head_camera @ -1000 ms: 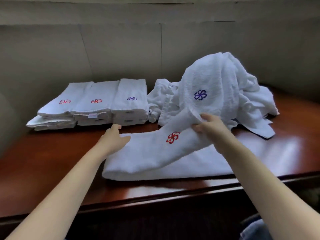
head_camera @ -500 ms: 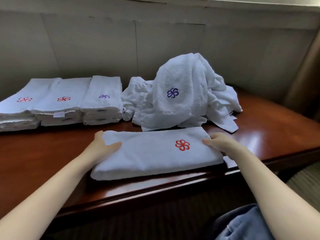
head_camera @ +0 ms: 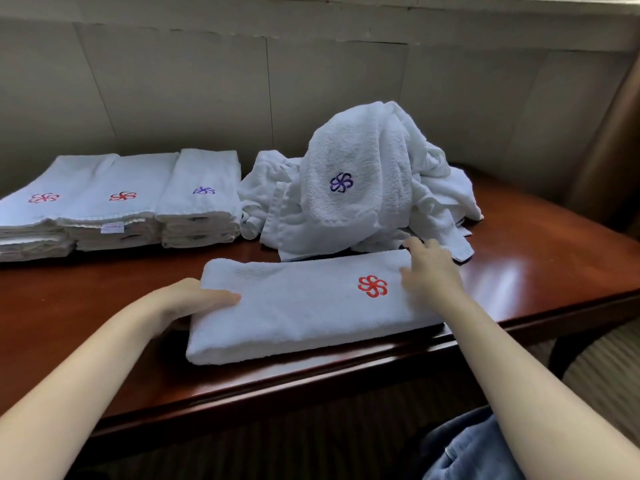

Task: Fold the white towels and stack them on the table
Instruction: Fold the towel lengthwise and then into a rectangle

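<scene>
Along the far left edge of the desk (head_camera: 86, 306) sit the folded stacks (head_camera: 117, 209): three neat piles side by side, two topped with red emblems and one with a purple emblem, touching one another and well apart from the hands.

Nearer the front edge, the left hand (head_camera: 188, 299) lies flat against the left end of the long folded towel (head_camera: 294, 306), fingers together and stretched out, thumb on the top surface; it presses rather than grips. A second ago this same towel hung half lifted, its right part raised off the wood. Now it lies down fully as a flat, even strip parallel to the front edge, red emblem facing up toward its right end.

The right hand (head_camera: 431, 271) rests on the towel's right end just past the emblem, fingers loosely spread and open, no longer pinching a raised corner; it holds nothing. Just behind it, touching the strip's far edge, rises the unfolded heap (head_camera: 363, 181) near the far right of the desk, with a purple emblem showing.

By my reading, the lengthwise fold is finished, and the strip probably needs folding across to match the stacks. The heap says plenty of towels remain.
</scene>
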`<move>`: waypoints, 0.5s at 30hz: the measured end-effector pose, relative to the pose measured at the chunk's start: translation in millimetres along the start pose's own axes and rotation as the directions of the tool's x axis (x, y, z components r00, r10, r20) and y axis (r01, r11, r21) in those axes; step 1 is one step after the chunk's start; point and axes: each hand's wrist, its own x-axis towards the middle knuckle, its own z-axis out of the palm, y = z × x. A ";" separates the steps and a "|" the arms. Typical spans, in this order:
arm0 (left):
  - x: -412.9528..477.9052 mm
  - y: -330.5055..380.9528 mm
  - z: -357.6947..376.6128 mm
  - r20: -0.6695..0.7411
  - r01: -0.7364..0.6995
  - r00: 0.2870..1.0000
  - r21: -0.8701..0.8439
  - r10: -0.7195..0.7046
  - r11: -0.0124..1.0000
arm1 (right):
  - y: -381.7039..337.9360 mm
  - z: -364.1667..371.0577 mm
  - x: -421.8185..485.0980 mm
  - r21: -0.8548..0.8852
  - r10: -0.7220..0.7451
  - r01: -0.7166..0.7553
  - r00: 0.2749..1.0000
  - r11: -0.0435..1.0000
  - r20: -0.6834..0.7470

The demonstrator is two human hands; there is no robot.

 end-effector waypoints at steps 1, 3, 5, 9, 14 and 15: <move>-6.3 2.0 -2.5 0.077 -0.005 0.997 -0.049 0.009 0.999 | -9.2 1.9 -1.9 0.006 -0.113 0.113 0.993 0.994 -0.031; -16.9 4.0 -8.3 0.189 -0.008 0.981 -0.191 0.044 0.982 | -27.7 9.0 -8.2 -0.002 -0.335 0.336 0.942 0.942 0.031; -17.6 3.2 -18.3 0.130 -0.031 0.989 -0.275 0.069 0.961 | -43.0 17.4 -14.8 -0.025 -0.414 0.427 0.889 0.904 0.197; 10.2 -8.6 -43.4 -0.362 -0.136 0.931 -0.472 -0.051 0.871 | -65.3 15.7 -19.3 0.109 -0.408 0.394 0.896 0.913 0.175; 17.9 -27.9 -14.5 -0.436 -0.128 0.864 -0.674 -0.251 0.727 | -79.5 26.9 -15.3 0.013 -0.469 0.472 0.872 0.882 0.141; 15.5 -27.9 -5.3 -0.477 -0.154 0.845 -0.653 -0.244 0.742 | -80.5 30.3 -14.4 0.038 -0.444 0.446 0.874 0.894 0.198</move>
